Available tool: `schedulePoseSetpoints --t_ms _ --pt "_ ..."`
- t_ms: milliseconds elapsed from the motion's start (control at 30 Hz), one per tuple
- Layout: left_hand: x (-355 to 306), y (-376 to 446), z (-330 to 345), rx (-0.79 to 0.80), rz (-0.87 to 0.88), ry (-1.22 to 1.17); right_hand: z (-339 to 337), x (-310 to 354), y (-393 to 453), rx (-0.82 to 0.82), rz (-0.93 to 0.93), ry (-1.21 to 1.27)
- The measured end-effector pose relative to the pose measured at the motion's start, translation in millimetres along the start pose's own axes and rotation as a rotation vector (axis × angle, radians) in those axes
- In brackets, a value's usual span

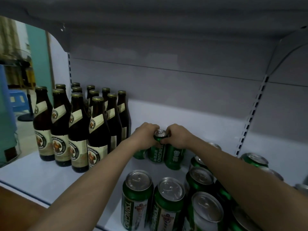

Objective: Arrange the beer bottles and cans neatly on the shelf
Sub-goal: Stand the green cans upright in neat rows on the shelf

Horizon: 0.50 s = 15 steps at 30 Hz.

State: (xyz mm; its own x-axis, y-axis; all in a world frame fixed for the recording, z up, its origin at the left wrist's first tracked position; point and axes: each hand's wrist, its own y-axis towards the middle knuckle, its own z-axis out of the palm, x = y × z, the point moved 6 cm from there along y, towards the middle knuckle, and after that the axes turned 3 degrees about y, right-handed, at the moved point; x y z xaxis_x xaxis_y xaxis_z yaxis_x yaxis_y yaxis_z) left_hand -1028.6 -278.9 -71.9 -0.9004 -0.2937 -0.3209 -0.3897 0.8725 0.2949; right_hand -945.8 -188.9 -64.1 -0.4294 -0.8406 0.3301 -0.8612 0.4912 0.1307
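Two bare hands meet over a cluster of green beer cans deep on a white shelf (41,177), both arms reaching in from the lower edge of the view. A person's left hand (146,134) curls its fingers over the top of a can at the left of the cluster (139,153), which is mostly hidden beneath the palm. Their right hand (177,136) closes its fingers around the upper rim of a green can with white characters (174,155). Between the two hands stands a Tsingtao can (157,151), its silver lid showing; both hands touch it near the top, though how firmly either grips it cannot be told.

At the left of the shelf, brown beer bottles (78,127) with cream labels and gold caps stand upright in tidy rows running back toward the grey rear panel (183,84). Near the front edge, more green cans (168,207) stand close together, lids up, with the right forearm passing over those on the right. Further cans (254,160) sit at the right side, beside a slotted upright (250,120).

Overhead, the underside of the next shelf (150,22) darkens the scene. Beyond the left end of the unit, a blue plastic stool (17,99) stands on the floor by a teal wall.
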Motion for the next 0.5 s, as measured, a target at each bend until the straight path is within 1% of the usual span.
schedulePoseSetpoints --t_ms 67,133,233,300,367,500 --pt "0.9 -3.0 -9.8 -0.062 -0.013 -0.127 -10.0 2.0 -4.0 -0.085 -0.021 0.082" --pt "-0.8 -7.5 -26.3 -0.146 -0.034 -0.286 -24.7 6.1 -11.1 -0.158 -0.051 0.241" --pt "-10.9 -15.7 -52.1 -0.261 -0.007 -0.613 -45.5 16.9 -26.9 -0.166 -0.103 0.679" --pt "-19.7 -23.7 -65.5 -0.325 0.011 -0.795 -57.9 25.6 -39.5 -0.167 -0.108 0.902" --pt "-27.3 -32.6 -75.5 -0.378 0.014 -0.871 -70.2 34.7 -52.7 -0.202 -0.120 0.990" --pt "-37.9 -54.2 -89.4 -0.440 0.004 -0.950 -88.0 47.6 -81.5 -0.298 -0.146 1.036"
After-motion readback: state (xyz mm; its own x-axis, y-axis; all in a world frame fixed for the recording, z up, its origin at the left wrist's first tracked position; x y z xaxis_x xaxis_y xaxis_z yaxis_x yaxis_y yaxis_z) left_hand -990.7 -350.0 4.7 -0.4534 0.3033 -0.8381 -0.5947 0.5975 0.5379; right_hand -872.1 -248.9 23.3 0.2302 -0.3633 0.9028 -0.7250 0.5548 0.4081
